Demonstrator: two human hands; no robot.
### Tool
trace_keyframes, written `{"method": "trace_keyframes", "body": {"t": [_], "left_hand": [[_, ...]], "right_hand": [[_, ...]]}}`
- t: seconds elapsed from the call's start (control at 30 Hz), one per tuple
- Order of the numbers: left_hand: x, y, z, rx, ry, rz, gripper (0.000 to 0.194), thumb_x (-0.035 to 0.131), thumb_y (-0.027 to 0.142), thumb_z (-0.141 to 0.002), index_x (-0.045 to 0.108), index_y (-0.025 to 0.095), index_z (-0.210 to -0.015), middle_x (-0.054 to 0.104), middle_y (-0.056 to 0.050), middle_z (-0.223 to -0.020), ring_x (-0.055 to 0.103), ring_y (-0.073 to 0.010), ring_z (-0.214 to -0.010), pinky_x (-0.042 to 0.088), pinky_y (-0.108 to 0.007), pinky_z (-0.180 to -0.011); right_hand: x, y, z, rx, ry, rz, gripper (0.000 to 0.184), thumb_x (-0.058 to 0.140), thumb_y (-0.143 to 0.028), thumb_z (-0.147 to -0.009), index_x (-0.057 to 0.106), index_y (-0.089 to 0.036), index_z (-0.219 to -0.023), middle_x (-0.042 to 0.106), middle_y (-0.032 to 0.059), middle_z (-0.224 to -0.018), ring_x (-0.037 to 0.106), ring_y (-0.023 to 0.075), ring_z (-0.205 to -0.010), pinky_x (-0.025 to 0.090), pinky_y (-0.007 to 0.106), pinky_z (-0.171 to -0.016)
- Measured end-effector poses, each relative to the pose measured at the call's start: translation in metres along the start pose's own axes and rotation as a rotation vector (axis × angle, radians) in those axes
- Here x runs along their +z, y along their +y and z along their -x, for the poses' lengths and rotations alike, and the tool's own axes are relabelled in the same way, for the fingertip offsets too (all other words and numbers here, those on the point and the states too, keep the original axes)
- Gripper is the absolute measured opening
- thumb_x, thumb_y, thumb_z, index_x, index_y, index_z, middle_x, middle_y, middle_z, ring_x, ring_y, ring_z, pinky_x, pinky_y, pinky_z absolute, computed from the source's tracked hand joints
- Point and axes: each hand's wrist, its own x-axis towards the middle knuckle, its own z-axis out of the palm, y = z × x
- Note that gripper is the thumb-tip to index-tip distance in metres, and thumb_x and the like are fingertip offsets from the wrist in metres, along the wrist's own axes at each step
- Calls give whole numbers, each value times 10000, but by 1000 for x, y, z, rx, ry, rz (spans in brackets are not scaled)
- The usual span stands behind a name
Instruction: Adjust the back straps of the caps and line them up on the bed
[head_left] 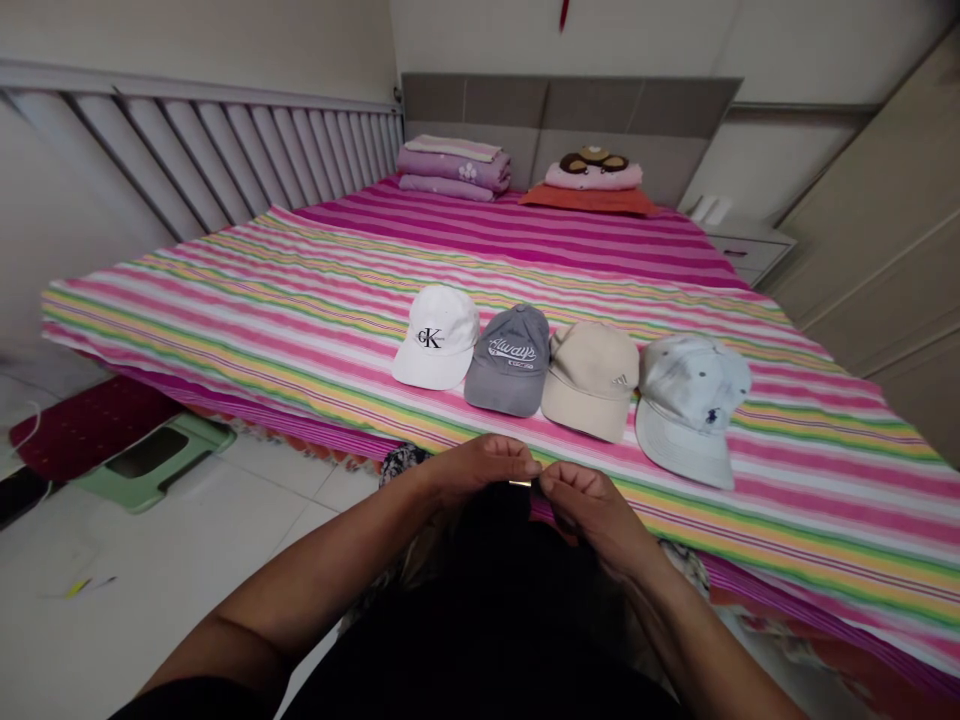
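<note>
Four fabric baseball caps (508, 392) line a pink, white, yellow and green striped sheet (247, 310)

A white cap (442, 365) shows a large black "K" over smaller lettering. Near it, the left hand (480, 468) has thumb and fingers drawn together. The dark grey cap (514, 325) reads "Always" in white script. The right hand's (598, 505) fingertips bunch just beside the left's; whether either grips anything, I cannot tell. A beige cap (589, 365) carries a small Adidas-style bar logo; a pale mottled cap (679, 375), a dark emblem.
</note>
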Motion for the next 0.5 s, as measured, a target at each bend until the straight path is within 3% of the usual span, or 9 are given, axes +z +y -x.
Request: {"method": "trace_keyframes", "body": {"t": [0.23,0.5], "left_hand": [[-3,1,0,-41,6,-26,302,711,357,-604,531,116,-637,461,57,-507,378,-36,-439,254,-184,-460],[-6,-2,-2,-56,-12,-17,303,714,361,-603,550,110,-650,524,35,-550,437,-50,-483,299,-195,-507]], "right_hand": [[-6,0,1,-2,56,34,301,628,-426,-676,501,-166,-597,311,-88,-391,197,46,-370,116,203,-368],[-12,-2,0,-11,-49,-31,373,529,-466,-765,448,-176,-545,333,-79,-373,232,54,-347,188,222,-394]]}}
